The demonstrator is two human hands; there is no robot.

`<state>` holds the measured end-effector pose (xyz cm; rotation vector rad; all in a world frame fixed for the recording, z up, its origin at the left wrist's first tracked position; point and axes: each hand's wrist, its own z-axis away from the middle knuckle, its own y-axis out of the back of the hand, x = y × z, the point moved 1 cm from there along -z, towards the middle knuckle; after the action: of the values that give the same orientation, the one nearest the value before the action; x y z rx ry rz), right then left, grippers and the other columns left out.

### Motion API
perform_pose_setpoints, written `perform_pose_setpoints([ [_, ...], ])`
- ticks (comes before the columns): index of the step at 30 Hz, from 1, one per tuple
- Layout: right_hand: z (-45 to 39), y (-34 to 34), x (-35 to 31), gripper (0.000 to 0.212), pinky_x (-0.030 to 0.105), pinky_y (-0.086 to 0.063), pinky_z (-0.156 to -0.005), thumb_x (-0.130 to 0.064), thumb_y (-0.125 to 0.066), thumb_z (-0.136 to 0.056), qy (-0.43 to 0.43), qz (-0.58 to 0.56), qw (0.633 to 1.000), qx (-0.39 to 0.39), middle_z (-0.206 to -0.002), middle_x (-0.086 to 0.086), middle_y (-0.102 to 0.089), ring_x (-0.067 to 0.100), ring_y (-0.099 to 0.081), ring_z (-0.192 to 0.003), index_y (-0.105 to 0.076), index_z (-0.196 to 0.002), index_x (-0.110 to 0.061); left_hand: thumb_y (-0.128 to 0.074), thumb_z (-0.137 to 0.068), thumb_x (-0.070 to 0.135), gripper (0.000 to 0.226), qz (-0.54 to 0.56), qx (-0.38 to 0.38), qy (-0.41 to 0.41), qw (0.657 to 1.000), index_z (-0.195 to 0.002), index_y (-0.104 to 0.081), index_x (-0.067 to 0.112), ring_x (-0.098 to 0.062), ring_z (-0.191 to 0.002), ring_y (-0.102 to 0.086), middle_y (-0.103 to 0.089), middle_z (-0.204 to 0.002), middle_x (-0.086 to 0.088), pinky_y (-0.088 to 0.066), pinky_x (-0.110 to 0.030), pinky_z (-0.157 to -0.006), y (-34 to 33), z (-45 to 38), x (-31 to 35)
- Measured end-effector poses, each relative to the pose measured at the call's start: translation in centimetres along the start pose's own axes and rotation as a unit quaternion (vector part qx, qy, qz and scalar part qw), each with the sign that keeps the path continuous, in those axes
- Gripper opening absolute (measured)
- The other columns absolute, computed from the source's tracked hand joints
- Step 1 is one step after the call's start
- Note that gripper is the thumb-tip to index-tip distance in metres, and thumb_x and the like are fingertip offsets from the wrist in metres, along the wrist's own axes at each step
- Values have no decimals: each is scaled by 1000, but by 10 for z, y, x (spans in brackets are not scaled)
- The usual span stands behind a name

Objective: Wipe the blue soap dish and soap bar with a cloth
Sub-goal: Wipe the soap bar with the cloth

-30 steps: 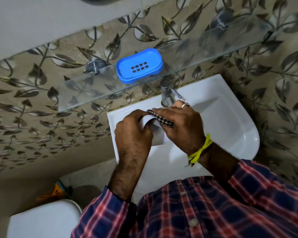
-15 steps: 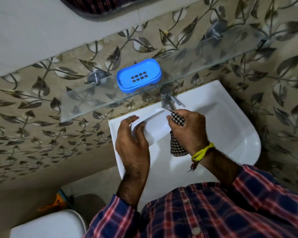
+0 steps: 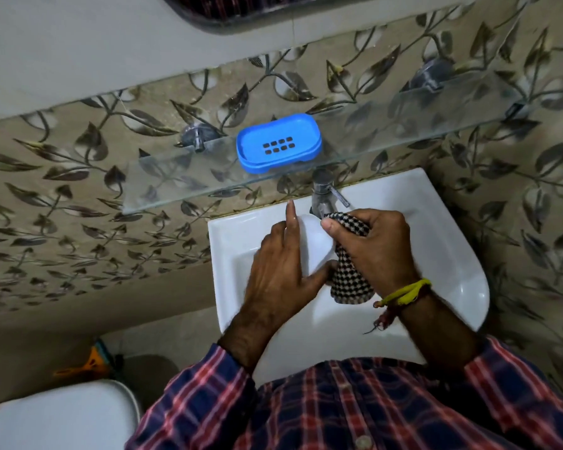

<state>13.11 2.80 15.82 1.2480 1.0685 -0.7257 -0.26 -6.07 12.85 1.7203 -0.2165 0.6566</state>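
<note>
The blue soap dish [image 3: 278,142] stands empty on the glass shelf [image 3: 163,186] above the basin, its drain slots showing. Over the basin my left hand [image 3: 280,271] holds the white soap bar [image 3: 316,245] between thumb and fingers, with the index finger straight up along its edge. My right hand [image 3: 377,245] grips a black-and-white checked cloth [image 3: 351,280] and presses it against the right side of the bar. Most of the cloth hangs below that hand.
A white wash basin [image 3: 452,254] sits under my hands, with a chrome tap [image 3: 325,193] at its back edge. Leaf-patterned tiles cover the wall. A white toilet lid [image 3: 62,417] is at the lower left, with an orange object [image 3: 88,362] on the floor behind it.
The hands had parted for a moment; now the cloth hand has come back against the soap bar. My left index finger has straightened upward. The camera view has tilted down slightly.
</note>
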Motion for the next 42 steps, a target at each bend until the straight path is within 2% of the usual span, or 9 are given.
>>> perform_pose_setpoints([
  [2, 0, 0, -1, 19, 42, -62, -71, -27, -82, -78, -39, -135, 990, -29, -76, 3, -77, 23, -75, -74, -78, -87, -11, -65, -82, 66, 99, 276, -38, 111, 954, -160, -12, 35, 20, -118, -44, -42, -147, 14, -48, -21, -96, -1, -1, 0],
  [5, 7, -1, -2, 15, 44, -62, -73, -16, -80, -80, 11, -120, 993, 18, -83, 3, -78, 19, -74, -76, -78, -93, -8, -61, -81, 66, 68, 595, -85, 230, 765, -141, -56, 34, -7, -107, -69, -65, -132, 1, -60, -36, -84, 4, -3, 1],
  [9, 15, -1, -9, 30, 36, -57, -85, 2, -77, -74, 211, 78, 972, 68, -99, 5, -76, 17, -69, -88, -76, -102, -8, -54, -85, 67, 57, 709, -119, 263, 643, -123, -73, 29, -26, -123, -64, -70, -130, -7, -43, -55, -111, 2, -3, -2],
  [13, 23, -18, -21, 39, 35, -49, -86, -1, -60, -72, 302, 173, 937, 1, -107, 4, -72, 27, -64, -94, -74, -107, -12, -41, -102, 53, 42, 751, -92, 276, 593, -132, -65, 37, -19, -128, -60, -63, -141, 3, -54, -37, -98, -9, -3, 4],
  [17, 30, -19, -16, 41, 32, -48, -79, -11, -51, -74, 338, 210, 917, -7, -103, 2, -70, 25, -60, -91, -73, -108, -14, -30, -102, 60, 51, 760, -113, 304, 563, -120, -73, 39, -11, -121, -65, -70, -128, 9, -55, -29, -93, -9, -3, 3],
  [25, 43, -20, -13, 33, 39, -56, -73, -10, -51, -85, 377, 205, 902, -53, -104, 2, -72, 32, -66, -89, -74, -109, -14, -44, -100, 58, 44, 742, -59, 288, 603, -131, -66, 36, -20, -104, -72, -74, -118, -4, -59, -34, -83, -11, -9, -4],
  [31, 34, -19, -10, 35, 38, -55, -76, -7, -51, -83, 372, 192, 907, -54, -104, 3, -73, 29, -67, -91, -74, -109, -12, -37, -99, 65, 64, 725, -95, 290, 617, -107, -80, 19, -21, -100, -75, -77, -110, -10, -61, -31, -75, -17, -5, -5],
  [37, 32, -10, 7, 41, 38, -54, -72, 4, -59, -72, 345, 201, 916, -22, -99, 1, -73, 27, -63, -87, -75, -104, -14, -37, -87, 74, 81, 723, -95, 307, 612, -132, -63, 11, -24, -103, -73, -73, -119, -15, -61, -36, -80, -9, -5, 1],
  [42, 49, -9, 11, 27, 37, -56, -77, -1, -57, -91, 418, 163, 891, -68, -105, 3, -74, 30, -68, -89, -75, -108, -10, -56, -82, 57, 86, 710, -29, 320, 627, -145, -46, -1, -32, -111, -60, -59, -131, -25, -56, -38, -89, 6, -13, 7],
])
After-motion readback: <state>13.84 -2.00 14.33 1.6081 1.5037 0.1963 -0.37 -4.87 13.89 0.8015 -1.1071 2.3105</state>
